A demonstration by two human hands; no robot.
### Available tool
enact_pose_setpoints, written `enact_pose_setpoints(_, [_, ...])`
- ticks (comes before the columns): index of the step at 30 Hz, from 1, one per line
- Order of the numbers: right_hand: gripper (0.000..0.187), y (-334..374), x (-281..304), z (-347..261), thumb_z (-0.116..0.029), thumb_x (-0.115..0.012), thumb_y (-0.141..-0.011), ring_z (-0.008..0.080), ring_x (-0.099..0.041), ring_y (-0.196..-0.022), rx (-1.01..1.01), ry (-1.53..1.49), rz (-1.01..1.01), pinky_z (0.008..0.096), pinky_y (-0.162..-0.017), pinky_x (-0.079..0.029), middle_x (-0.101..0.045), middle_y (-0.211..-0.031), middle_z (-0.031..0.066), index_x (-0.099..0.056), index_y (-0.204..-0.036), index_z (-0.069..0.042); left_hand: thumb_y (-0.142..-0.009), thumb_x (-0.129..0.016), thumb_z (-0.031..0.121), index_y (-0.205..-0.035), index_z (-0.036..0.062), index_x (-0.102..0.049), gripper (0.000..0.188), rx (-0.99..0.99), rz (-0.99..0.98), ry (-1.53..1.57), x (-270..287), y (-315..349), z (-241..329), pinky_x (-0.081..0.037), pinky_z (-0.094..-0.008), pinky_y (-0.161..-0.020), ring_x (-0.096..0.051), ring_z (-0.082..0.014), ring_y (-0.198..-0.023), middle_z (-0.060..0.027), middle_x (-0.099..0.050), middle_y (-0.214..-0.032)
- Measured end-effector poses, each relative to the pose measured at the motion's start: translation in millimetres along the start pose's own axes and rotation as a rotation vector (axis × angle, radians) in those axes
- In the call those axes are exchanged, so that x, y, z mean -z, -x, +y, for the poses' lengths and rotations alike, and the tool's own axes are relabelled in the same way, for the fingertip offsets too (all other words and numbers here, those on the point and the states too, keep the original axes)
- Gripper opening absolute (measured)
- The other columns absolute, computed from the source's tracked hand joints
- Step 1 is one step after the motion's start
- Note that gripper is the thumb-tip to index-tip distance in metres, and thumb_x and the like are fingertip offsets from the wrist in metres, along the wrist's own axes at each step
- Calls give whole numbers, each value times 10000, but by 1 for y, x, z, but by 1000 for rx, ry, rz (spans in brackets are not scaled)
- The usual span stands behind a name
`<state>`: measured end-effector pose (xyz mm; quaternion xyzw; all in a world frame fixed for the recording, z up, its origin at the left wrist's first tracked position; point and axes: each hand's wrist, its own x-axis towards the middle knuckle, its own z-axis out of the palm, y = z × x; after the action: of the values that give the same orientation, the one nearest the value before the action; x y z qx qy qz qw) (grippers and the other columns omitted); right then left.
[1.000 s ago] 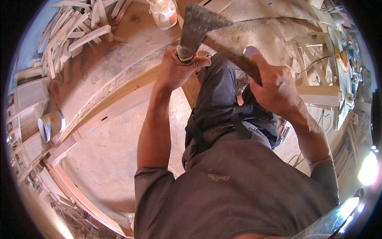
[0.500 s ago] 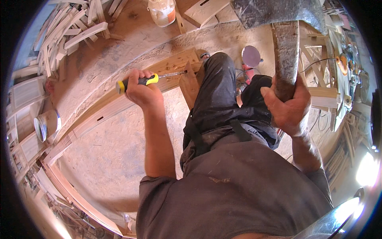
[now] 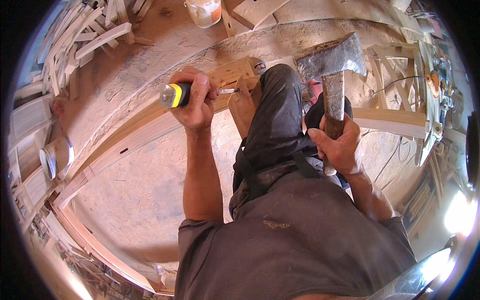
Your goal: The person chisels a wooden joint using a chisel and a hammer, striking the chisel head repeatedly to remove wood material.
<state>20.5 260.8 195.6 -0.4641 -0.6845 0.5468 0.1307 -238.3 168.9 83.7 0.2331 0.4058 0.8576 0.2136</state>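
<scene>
My left hand [image 3: 195, 102] is closed around the black and yellow handle of a chisel [image 3: 176, 95]. Its metal blade reaches right to a wooden piece [image 3: 241, 112] beside my knee; I cannot tell how deep the tip sits. That piece joins a long timber [image 3: 231, 73] of a large wooden frame. On the right, my right hand [image 3: 342, 146] grips the worn wooden handle of a hatchet [image 3: 331, 56], low on the shaft. The hatchet's grey steel head is raised beyond my knee, apart from the chisel.
A white bucket [image 3: 206, 14] stands at the far side, another bucket [image 3: 56, 157] at the left. Wood offcuts [image 3: 102, 40] pile up at the far left. A wooden trestle [image 3: 392, 120] and a tool-covered bench [image 3: 434, 95] stand to the right. A dark slot [image 3: 124, 150] marks the frame's rail.
The hatchet has dropped lower and moved left, away from the camera. My left hand has shifted slightly right and turned, so the chisel handle's end faces up more.
</scene>
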Motion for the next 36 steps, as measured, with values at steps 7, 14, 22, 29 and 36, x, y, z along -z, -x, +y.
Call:
enact_pose_setpoints(7, [258,0,8,10,-106,-739,-852,84,-590,-780,-59,158,-21,295,-699,-514,-677,-836,42,-655,-1071,2,-810,-734,55,-772,15,-622,126,237,-365,-54,-4,-19,0,-400,-261,-535,-518,-120,-572,-47,-575,-687])
enact_pose_setpoints(14, [234,-14,15,-44,-126,-770,-838,79,-604,-728,5,131,68,271,-656,-516,-650,-789,19,-640,-993,-9,-751,-709,91,-689,32,-570,163,407,-502,-116,-17,-31,-2,-375,-294,-576,-480,-151,-596,-48,-548,-655])
enact_pose_setpoints(22, [119,-38,7,-119,-21,-691,-915,86,-570,-516,514,96,251,251,-442,-456,-566,-640,0,-574,-891,-28,-715,-828,104,-722,74,-650,181,483,-420,-92,-33,-36,-17,-457,-256,-569,-584,-100,-624,9,-624,-691])
enact_pose_setpoints(29, [279,-67,14,-87,-162,-722,-880,359,-688,-665,630,930,-89,412,-607,-541,-663,-722,191,-586,-1069,-10,-713,-790,56,-695,56,-627,164,376,-436,-49,-25,-24,-19,-399,-265,-542,-527,-90,-599,4,-576,-651])
enact_pose_setpoints(36, [207,-33,15,-92,-88,-721,-868,180,-620,-607,773,777,203,358,-560,-491,-687,-749,52,-605,-1031,-36,-686,-807,76,-725,46,-642,172,385,-471,-36,-21,-21,-20,-409,-261,-566,-531,-95,-625,10,-582,-662])
